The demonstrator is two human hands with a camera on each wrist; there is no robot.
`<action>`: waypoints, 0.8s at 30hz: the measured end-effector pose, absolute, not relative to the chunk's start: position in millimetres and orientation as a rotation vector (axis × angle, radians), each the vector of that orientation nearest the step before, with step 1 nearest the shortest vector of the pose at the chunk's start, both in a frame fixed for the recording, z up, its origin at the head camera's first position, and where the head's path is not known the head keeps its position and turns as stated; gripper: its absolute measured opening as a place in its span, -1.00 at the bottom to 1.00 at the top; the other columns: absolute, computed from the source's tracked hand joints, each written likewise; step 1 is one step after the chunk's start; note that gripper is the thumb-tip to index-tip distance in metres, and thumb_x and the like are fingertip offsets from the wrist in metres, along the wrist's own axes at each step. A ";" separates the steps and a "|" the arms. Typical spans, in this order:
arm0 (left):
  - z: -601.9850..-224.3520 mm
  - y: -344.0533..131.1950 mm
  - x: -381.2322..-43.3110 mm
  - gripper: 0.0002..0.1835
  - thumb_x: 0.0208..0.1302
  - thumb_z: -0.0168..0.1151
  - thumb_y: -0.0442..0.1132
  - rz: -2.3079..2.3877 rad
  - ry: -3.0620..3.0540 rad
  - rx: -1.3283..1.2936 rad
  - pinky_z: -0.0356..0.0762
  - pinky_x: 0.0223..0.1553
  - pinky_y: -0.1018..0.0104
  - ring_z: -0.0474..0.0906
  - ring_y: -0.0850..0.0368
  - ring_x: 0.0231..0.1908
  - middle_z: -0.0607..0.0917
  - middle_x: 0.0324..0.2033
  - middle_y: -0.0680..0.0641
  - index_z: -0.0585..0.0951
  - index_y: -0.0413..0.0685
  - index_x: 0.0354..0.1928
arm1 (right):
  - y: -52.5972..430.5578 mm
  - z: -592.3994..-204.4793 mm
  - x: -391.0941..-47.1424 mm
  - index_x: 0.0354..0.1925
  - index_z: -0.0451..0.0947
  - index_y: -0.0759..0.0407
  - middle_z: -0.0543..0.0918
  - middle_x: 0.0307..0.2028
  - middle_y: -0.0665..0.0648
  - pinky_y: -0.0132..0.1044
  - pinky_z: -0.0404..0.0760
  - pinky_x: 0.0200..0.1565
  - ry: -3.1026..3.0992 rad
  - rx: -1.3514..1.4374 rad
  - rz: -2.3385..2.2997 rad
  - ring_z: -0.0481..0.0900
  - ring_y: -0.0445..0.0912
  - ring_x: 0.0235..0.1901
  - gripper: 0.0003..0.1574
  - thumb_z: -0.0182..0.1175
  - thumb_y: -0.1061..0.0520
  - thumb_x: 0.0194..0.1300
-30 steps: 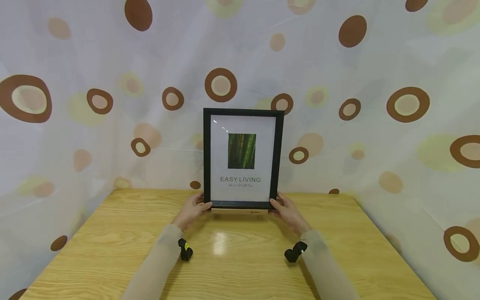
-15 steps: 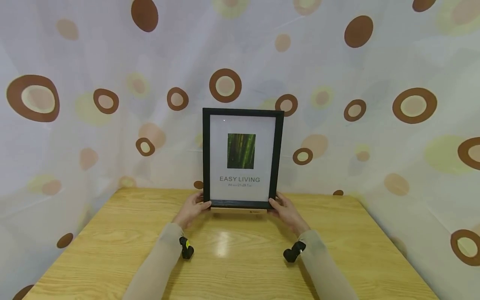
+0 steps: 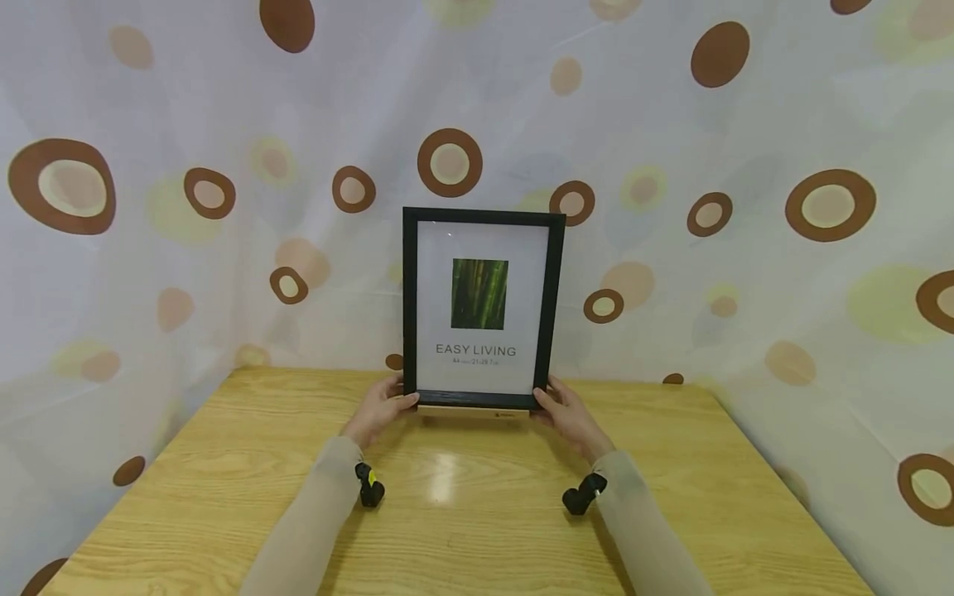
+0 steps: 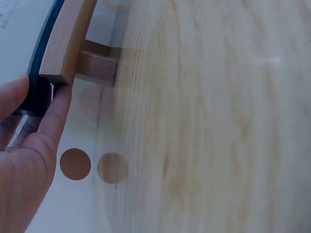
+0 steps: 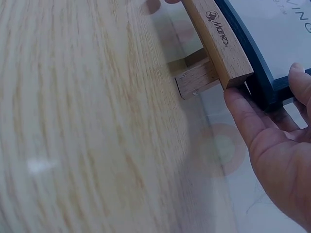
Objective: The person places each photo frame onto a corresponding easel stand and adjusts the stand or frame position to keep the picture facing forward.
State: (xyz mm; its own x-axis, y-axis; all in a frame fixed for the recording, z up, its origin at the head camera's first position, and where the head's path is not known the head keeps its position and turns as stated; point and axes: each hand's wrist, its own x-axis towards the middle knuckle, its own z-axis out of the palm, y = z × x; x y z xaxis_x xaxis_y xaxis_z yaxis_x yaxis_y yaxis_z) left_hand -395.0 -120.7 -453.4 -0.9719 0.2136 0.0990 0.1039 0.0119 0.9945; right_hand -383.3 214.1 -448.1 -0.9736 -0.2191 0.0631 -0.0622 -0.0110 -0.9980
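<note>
A black picture frame [image 3: 482, 400] with a white sheet, a small bamboo picture and the words "EASY LIVING" stands upright near the table's far edge. Its lower edge sits on the ledge of a wooden easel stand [image 5: 228, 53], printed "Maries" and propped on short wooden feet. My left hand [image 3: 380, 408] grips the frame's lower left corner, thumb in front; in the left wrist view a finger reaches under the end of the ledge [image 4: 63, 43]. The lower right corner is gripped by my right hand [image 3: 570, 414] the same way. Most of the stand is hidden behind the frame.
A light wood-grain table [image 3: 462, 530] lies beneath, with a bright reflection near its middle. Behind it and at both sides hangs a pale curtain [image 3: 484, 74] with brown and beige spots. Each wrist wears a small black camera [image 3: 370, 486].
Both hands keep their grip on the frame's lower corners. The head view has shifted slightly; frame, stand and hands stay the same relative to one another.
</note>
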 end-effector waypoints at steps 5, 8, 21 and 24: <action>-453.0 -120.3 -394.2 -0.44 0.21 0.15 -0.39 2.118 2.206 0.310 0.49 -0.05 0.19 0.43 -0.07 0.01 0.44 0.05 -0.26 0.26 -0.20 0.26 | 213.9 -446.3 -382.0 0.38 -0.02 -0.01 0.22 0.25 0.28 -0.07 0.43 0.04 2.135 -0.308 -2.118 0.33 0.09 0.15 -0.31 -0.04 0.10 0.36; -451.9 -119.9 -392.7 -0.47 0.20 0.16 -0.38 2.106 2.215 0.288 0.49 -0.05 0.18 0.44 -0.05 -0.01 0.46 0.03 -0.23 0.31 -0.18 0.23 | 214.5 -444.3 -380.1 0.40 -0.10 0.01 0.10 0.30 0.29 -0.01 0.40 0.06 2.159 -0.313 -2.074 0.19 0.14 0.22 -0.27 -0.04 0.08 0.37; -445.7 -123.9 -380.1 -0.43 0.17 0.24 -0.22 1.999 2.322 0.284 0.33 0.07 -0.05 0.39 -0.07 0.05 0.45 0.10 -0.17 0.34 -0.10 0.23 | 236.4 -435.1 -364.7 0.40 -0.12 0.02 -0.03 0.36 0.17 0.12 0.11 0.21 2.338 -0.398 -1.827 -0.04 0.09 0.32 -0.31 -0.15 -0.04 0.42; -441.7 -125.2 -374.4 -0.35 0.17 0.23 -0.18 1.939 2.387 0.236 0.29 0.10 -0.08 0.32 -0.12 0.13 0.39 0.14 -0.23 0.25 -0.13 0.28 | 241.9 -434.8 -359.8 0.40 -0.11 0.05 -0.03 0.37 0.16 0.11 0.07 0.23 2.389 -0.425 -1.761 -0.05 0.08 0.32 -0.27 -0.13 -0.09 0.40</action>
